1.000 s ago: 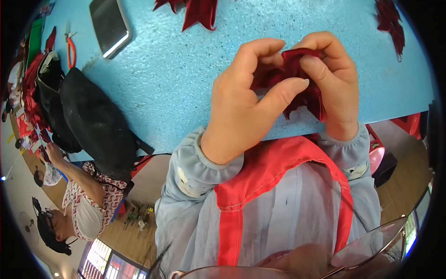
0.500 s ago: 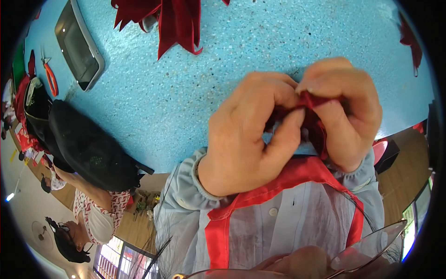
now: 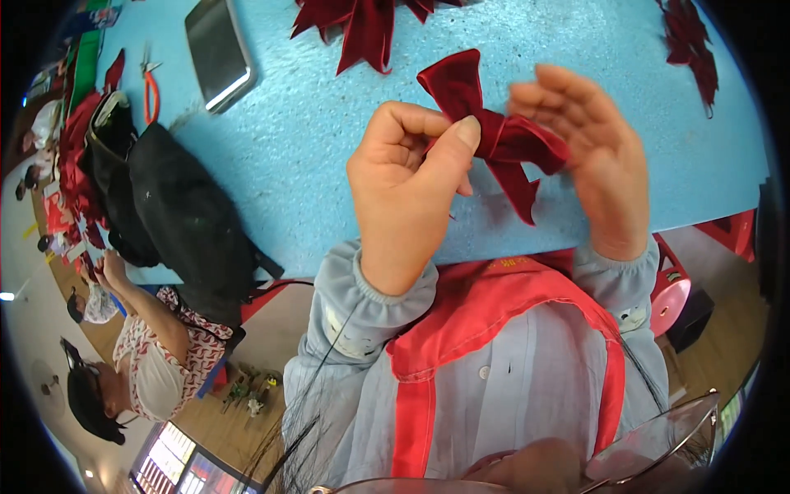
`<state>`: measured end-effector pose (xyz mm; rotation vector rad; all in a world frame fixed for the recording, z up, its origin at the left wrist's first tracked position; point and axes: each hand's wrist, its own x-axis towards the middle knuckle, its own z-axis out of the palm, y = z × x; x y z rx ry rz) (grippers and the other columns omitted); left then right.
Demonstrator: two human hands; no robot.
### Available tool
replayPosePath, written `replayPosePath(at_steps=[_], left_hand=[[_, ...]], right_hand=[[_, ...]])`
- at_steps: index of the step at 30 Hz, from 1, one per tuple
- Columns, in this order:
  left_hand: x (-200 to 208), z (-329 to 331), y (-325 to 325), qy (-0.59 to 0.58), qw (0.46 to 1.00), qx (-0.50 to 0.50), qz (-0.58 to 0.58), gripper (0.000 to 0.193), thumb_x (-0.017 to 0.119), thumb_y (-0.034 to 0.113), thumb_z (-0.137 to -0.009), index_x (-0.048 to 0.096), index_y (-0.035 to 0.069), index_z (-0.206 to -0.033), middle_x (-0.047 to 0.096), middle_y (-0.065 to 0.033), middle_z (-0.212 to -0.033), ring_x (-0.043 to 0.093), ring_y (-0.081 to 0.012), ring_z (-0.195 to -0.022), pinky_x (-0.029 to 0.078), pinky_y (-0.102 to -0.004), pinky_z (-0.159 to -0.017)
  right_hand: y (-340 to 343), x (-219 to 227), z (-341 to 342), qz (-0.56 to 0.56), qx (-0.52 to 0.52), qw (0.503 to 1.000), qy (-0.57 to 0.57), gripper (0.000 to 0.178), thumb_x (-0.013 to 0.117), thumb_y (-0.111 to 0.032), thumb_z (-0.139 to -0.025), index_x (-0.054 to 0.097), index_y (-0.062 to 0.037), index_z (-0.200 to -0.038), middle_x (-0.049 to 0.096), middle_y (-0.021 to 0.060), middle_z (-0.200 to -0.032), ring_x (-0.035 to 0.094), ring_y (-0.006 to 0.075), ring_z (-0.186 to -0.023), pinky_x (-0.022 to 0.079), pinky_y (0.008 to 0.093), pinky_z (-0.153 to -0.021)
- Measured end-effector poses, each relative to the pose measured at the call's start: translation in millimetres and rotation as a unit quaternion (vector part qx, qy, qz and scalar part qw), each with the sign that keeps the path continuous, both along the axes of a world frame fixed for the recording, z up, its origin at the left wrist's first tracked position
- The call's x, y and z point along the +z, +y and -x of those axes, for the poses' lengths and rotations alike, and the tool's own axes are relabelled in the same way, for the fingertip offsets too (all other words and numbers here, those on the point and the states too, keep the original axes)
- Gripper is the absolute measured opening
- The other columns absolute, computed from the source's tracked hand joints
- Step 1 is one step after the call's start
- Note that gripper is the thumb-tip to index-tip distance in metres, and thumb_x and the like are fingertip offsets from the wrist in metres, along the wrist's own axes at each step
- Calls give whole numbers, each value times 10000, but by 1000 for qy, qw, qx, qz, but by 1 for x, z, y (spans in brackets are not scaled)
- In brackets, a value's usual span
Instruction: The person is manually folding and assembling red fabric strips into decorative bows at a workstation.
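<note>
A dark red velvet bow (image 3: 504, 138) is held above the table's near side, its loops and tails spread out. My left hand (image 3: 403, 193) pinches it at the middle, thumb on top; the other fingertips are partly hidden behind it. Just right of the bow, my right hand (image 3: 605, 152) is open with its fingers apart, slightly blurred. Whether it touches the right loop I cannot tell. Beyond my hands lies a cluster of dark red velvet ribbon (image 3: 366, 33), cut off by the top of the view. More dark red ribbon pieces (image 3: 690, 49) lie at the far right.
On the blue speckled table (image 3: 304, 165), a dark-screened phone (image 3: 220, 53) and red-handled pliers (image 3: 151, 99) lie at the left. A black bag (image 3: 185, 214) rests along the left edge. Beyond it, a person (image 3: 156, 346) sits by a heap of red ribbon (image 3: 76, 169).
Both hands were closed together over the red ribbon. Now the bow is spread open in my left hand, and my right hand has let go and opened. The view has shifted somewhat.
</note>
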<state>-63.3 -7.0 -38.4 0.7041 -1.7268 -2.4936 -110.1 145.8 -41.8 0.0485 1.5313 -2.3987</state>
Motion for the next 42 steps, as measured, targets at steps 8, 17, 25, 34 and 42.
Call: replayPosePath(at_steps=[8,17,25,34,42], left_hand=[[19,-26,22,2,998,-33,-60,228,678,78,-783,569,-4,-966,603,-29,-801,519,-49,-639,413,-191,-526],[16,-56,30,15,990,-143,-8,265,654,64,-799,588,-8,-1045,625,-40,-943,559,-88,-803,459,-204,-684],[12,-66,34,50,991,-117,43,203,631,47,-809,601,-3,-1003,627,-30,-865,538,-65,-718,434,-198,-608],[13,-76,39,35,993,-29,-107,130,577,134,-861,557,6,-847,487,8,-676,344,-41,-510,238,-210,-419],[16,-76,36,26,991,4,-135,180,589,140,-846,532,47,-703,437,26,-568,319,-58,-462,234,-219,-420]], right_hand=[[13,0,-35,-101,49,990,85,180,583,-142,-852,610,-3,-962,629,22,-843,572,80,-761,463,211,-677],[14,7,-55,4,14,996,-88,157,587,-156,-852,614,-13,-909,625,13,-800,563,63,-726,448,192,-647],[11,11,-59,-88,4,994,-58,127,572,-150,-858,595,-38,-912,603,-8,-777,540,47,-656,421,173,-571],[26,8,-76,-100,93,991,10,239,530,-178,-888,547,-28,-1073,599,20,-872,545,79,-690,434,199,-588],[31,14,-78,-18,-3,1000,-12,240,508,-187,-901,559,-32,-1077,597,32,-856,552,94,-698,441,209,-614]])
